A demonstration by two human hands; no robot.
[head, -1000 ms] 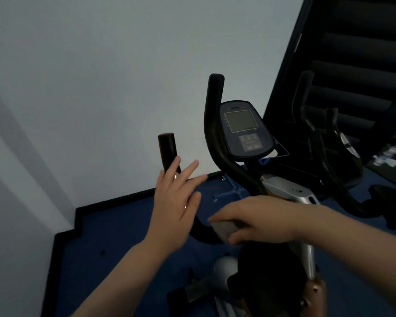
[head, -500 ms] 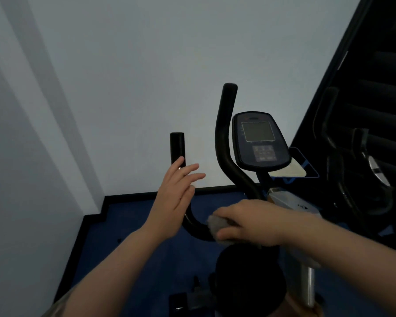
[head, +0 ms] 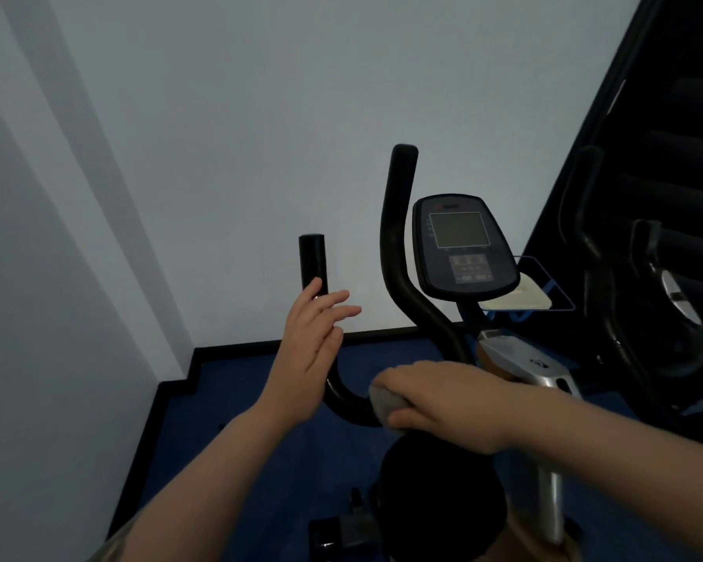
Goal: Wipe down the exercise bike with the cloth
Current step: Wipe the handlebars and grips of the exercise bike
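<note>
The right hand (head: 439, 403) grips a small grey cloth (head: 384, 403) against the low bend of the black tubular handlebar (head: 398, 253) of the exercise bike, above the round black seat (head: 439, 496). The left hand (head: 313, 338), fingers straight and loose, hovers beside the handlebar's left upright grip (head: 312, 261). The dark oval console (head: 463, 247) stands behind; a pale wall (head: 220, 135) closes the left, and dark gym equipment (head: 646, 298) crowds the right over blue floor (head: 260, 399).

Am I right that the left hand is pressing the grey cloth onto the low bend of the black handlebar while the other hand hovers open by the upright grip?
Not quite: the hands are swapped. In the head view the right hand presses the grey cloth onto the low bend of the black handlebar, while the left hand hovers open by the upright grip.
</note>
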